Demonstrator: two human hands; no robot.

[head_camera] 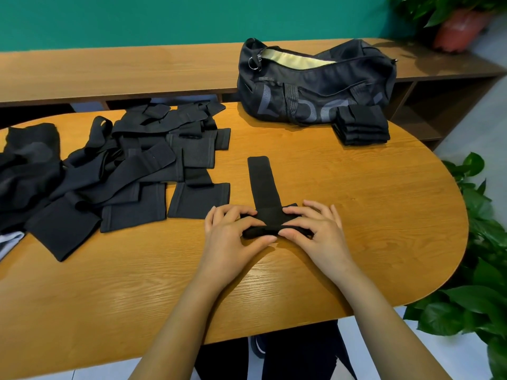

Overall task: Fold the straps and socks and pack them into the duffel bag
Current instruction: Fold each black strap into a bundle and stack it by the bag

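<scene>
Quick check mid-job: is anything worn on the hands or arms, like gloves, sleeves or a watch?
Nothing. The left hand and right hand are bare, with no gloves or rings. No sleeves, watch or bands show up to the frame edge.

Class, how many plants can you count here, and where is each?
2. A potted plant stands at the top right, beyond the bench; a leafy plant spreads beside the right end of the table. Its pot is hidden, so it could be several.
</scene>
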